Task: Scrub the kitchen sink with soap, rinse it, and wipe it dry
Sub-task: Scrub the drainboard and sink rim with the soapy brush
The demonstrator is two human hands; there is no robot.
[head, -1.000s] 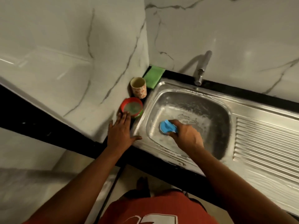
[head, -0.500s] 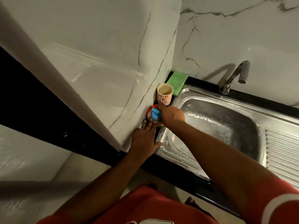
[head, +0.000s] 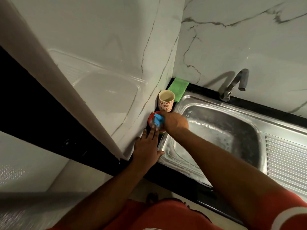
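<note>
Red shirt (head: 166, 218) at the bottom, both forearms reaching out over the black worktop (head: 182, 178) front edge. Left hand (head: 146, 148) flat, palm down, fingers spread, gripping nothing, resting on the worktop's left end just beside the sink (head: 167, 156) front-left corner; fingertips touch or nearly touch the red dish (head: 152, 117). Right hand (head: 176, 122) crosses over the sink's left rim, closed on a blue scrubber (head: 158, 120), pressing it down into the red dish. Dish sits on the worktop strip between the sink's left rim and the marble side wall (head: 116, 63). What the dish contains is hidden by the scrubber. Sink basin looks wet with soapy white streaks on bottom and walls; suds along the front rim too. Ribbed drainboard (head: 289, 163) to the right of the basin. Behind the dish, a floral cup (head: 166, 101) stands upright, touching or just beside the dish. Behind the cup, a green cloth (head: 179, 87) lies flat in the worktop's back-left corner. Tap (head: 232, 87) at the back edge behind the sink, spout angled right, no water visible.
</note>
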